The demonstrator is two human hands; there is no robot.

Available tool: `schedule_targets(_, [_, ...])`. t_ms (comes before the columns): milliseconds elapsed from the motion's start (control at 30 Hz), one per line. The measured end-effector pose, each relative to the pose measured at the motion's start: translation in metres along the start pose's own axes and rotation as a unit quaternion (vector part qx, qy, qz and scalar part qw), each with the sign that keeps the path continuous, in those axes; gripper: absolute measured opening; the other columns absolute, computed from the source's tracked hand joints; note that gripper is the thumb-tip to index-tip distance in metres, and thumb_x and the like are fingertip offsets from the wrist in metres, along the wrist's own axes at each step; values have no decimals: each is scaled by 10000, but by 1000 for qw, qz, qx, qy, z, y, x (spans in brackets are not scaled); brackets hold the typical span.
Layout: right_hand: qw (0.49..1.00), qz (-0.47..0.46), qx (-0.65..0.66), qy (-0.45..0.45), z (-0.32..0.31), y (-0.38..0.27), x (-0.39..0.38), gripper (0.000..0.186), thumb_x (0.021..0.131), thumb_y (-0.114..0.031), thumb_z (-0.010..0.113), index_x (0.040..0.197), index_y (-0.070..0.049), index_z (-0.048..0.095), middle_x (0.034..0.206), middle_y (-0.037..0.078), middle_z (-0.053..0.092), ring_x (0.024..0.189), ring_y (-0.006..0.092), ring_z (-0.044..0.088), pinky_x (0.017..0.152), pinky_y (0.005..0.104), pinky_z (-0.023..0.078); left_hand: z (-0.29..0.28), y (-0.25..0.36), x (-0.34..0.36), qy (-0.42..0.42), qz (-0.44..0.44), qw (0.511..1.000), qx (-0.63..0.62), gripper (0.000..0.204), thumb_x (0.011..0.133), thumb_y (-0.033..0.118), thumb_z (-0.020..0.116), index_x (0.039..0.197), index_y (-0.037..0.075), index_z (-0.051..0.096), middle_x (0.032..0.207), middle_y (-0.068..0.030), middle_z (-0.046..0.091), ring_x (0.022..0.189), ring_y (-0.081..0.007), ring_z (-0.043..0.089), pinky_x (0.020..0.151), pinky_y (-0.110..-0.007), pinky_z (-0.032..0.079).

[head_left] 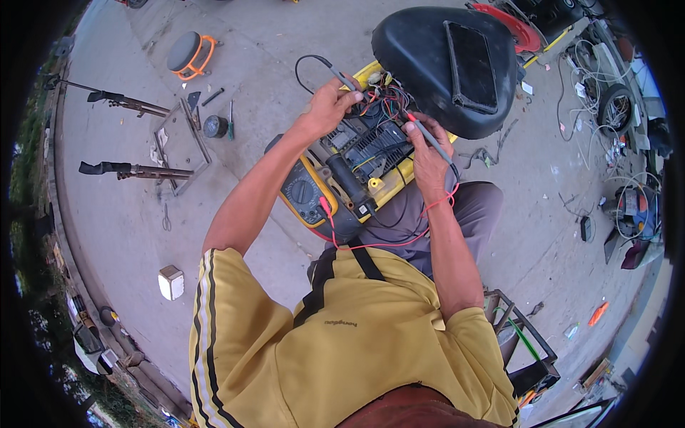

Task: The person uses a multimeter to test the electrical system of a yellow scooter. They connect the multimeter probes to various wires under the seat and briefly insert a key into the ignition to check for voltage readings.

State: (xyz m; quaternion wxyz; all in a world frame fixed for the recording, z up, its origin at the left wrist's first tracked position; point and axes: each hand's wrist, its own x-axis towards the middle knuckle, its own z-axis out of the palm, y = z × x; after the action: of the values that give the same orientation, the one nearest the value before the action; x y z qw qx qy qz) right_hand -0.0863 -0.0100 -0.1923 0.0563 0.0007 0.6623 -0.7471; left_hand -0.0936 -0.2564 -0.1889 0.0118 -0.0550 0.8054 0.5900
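An opened yellow-and-black electrical machine (404, 171) sits in front of me, its metal fins and circuitry exposed. A bundle of coloured wires (389, 98) crowds its far end. My left hand (328, 108) is closed on a grey test probe (340, 76) with a black lead, angled toward those wires. From the other side, my right hand (431, 165) grips a grey test probe with a red collar (429, 133), its end among the wires; exact tip contact is too small to tell. A yellow-edged multimeter (302, 190) rests on the machine's near left, with a red plug in it.
A black welding helmet (421, 43) stands against the machine's far right. On the concrete floor are an orange-legged stool (191, 55), a metal frame (187, 171), a screwdriver (230, 120) and a white box (171, 282). Tangled cables (589, 93) and a wheel (616, 108) lie at right.
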Motion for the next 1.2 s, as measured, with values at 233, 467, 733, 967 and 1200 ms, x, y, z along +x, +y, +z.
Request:
schedule_targets(233, [1000,1,10,-3,0,1,1,282,947,-124,779,1183,18,716,986,22,706,866,65,614,763,210,499,5,5,-1,33,-7,999,14,188,1037,168,644,1162,43,581,760,-10,605,704,-89,543,627,-287,450])
schedule_targets(467, [1000,-4,3,1,0,3,2,292,951,-123,773,1193,28,709,945,28,714,828,73,630,741,218,506,7,4,-2,42,-9,999,-14,204,1037,157,644,1192,49,566,798,-22,667,706,-84,536,622,-277,442])
schedule_targets(733, [1000,20,19,4,8,0,4,286,958,-117,757,1196,33,701,870,36,703,711,72,616,613,208,464,12,-13,3,54,-3,997,-62,188,1028,105,642,1180,34,558,809,-40,679,706,-81,526,625,-257,434])
schedule_targets(967, [999,10,39,-12,14,8,13,270,962,-98,746,1180,53,697,851,37,689,621,64,563,555,216,461,7,-17,8,43,-9,994,-99,201,1032,115,641,1188,25,552,822,-52,691,708,-79,523,635,-257,437])
schedule_targets(1200, [999,15,28,-18,19,9,17,255,958,-98,750,1177,24,705,872,55,690,565,82,566,508,234,461,2,-22,12,25,-30,994,-104,197,1041,136,634,1178,28,544,893,-75,744,718,-78,514,646,-248,441])
